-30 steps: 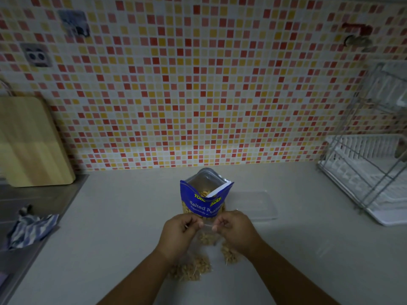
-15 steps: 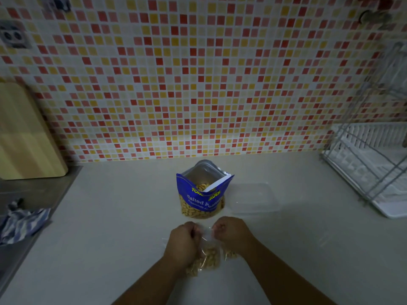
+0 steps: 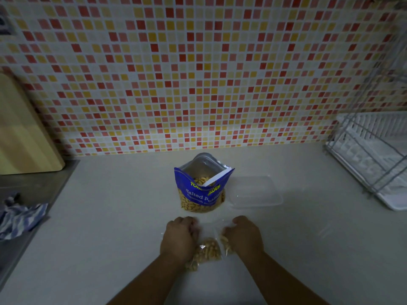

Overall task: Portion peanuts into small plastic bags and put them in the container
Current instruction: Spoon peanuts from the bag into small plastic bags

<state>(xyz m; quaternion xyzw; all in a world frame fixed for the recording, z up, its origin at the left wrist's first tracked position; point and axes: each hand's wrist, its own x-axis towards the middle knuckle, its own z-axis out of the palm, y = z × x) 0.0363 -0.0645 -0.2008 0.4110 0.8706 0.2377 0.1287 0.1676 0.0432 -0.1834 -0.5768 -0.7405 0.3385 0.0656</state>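
Note:
A blue salted-peanut pouch (image 3: 203, 190) stands open on the counter, with peanuts showing at its mouth. To its right lies a clear plastic container (image 3: 255, 192). In front of the pouch, small clear bags of peanuts (image 3: 208, 252) lie on the counter between my hands. My left hand (image 3: 179, 241) has its fingers curled on the left side of a bag. My right hand (image 3: 243, 237) is curled over the bag's right side. The fingertips of both are hidden under the knuckles.
A wooden cutting board (image 3: 22, 133) leans on the tiled wall at the far left. A steel sink edge (image 3: 28, 194) holds a striped blue cloth (image 3: 19, 219). A white dish rack (image 3: 374, 159) stands at the right.
My hands came down and apart from pinching a bag's top in front of the pouch. They now lie low on the counter on the peanut bags. The camera has tipped downward.

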